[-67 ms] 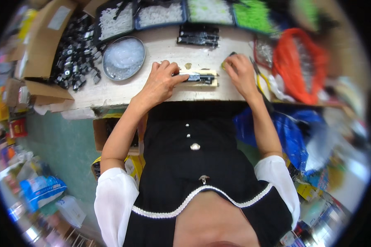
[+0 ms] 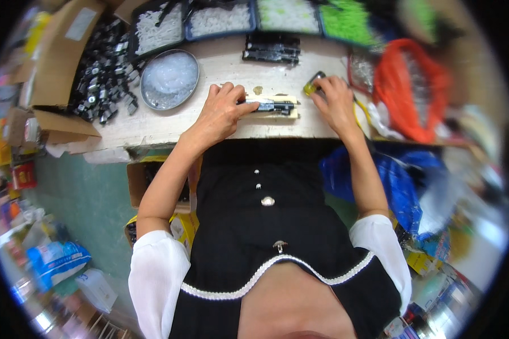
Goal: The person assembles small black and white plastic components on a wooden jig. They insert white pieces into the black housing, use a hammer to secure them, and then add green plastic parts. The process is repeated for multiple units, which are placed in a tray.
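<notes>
My left hand (image 2: 221,113) is closed on the left end of a slim black part (image 2: 274,106), its thumb pressed along it. That part lies in a cream-coloured block (image 2: 291,114) near the bench's front edge. To the right, my right hand (image 2: 335,103) has its fingers bent and the thumb apart from them. Its fingertips are beside a short black and yellow-green cylindrical tool (image 2: 313,83) on the bench; whether they still touch it is hard to see. Yellow-handled pliers (image 2: 362,110) lie partly hidden behind that hand.
Several similar black parts (image 2: 271,50) lie in a stack farther back. A round metal dish (image 2: 193,85) stands left, beside a pile of small black and metal pieces (image 2: 104,73). Trays of white pieces (image 2: 220,21) and green pieces (image 2: 348,24) line the back. A red bag (image 2: 387,90) sits right.
My right hand has shifted slightly right, uncovering more of the black and yellow-green tool. My left hand keeps its place on the black part.
</notes>
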Motion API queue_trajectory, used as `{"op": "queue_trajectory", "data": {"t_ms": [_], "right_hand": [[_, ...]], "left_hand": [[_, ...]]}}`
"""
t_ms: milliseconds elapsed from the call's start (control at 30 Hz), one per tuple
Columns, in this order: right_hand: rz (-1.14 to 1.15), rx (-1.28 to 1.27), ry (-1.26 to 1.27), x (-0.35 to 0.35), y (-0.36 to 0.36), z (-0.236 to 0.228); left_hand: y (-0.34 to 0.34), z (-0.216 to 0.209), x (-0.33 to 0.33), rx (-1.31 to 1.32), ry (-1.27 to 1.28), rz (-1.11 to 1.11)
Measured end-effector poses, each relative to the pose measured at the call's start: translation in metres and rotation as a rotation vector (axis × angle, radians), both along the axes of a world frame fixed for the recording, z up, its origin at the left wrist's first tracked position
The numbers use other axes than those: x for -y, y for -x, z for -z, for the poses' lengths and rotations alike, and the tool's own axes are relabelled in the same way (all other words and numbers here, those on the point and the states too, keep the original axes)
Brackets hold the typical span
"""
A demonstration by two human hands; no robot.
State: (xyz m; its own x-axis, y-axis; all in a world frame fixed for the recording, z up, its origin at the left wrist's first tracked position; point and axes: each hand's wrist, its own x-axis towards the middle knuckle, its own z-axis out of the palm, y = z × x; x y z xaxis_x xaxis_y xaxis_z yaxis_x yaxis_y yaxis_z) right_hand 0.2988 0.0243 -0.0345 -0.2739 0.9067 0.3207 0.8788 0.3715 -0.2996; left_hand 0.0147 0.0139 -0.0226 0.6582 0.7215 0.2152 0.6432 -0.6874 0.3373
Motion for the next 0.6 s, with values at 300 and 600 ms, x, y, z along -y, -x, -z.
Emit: {"op": "queue_trajectory", "data": {"t_ms": [300,600], "right_hand": [[0.154,0.145,0.003,0.012,-0.022,0.024],[-0.1,-0.304,0.232,0.04,0.011,-0.026]], "left_hand": [[-0.005,-0.003,0.002,-0.105,-0.075,0.017],[-0.006,-0.011,-0.004,-0.138,0.062,0.034]]}}
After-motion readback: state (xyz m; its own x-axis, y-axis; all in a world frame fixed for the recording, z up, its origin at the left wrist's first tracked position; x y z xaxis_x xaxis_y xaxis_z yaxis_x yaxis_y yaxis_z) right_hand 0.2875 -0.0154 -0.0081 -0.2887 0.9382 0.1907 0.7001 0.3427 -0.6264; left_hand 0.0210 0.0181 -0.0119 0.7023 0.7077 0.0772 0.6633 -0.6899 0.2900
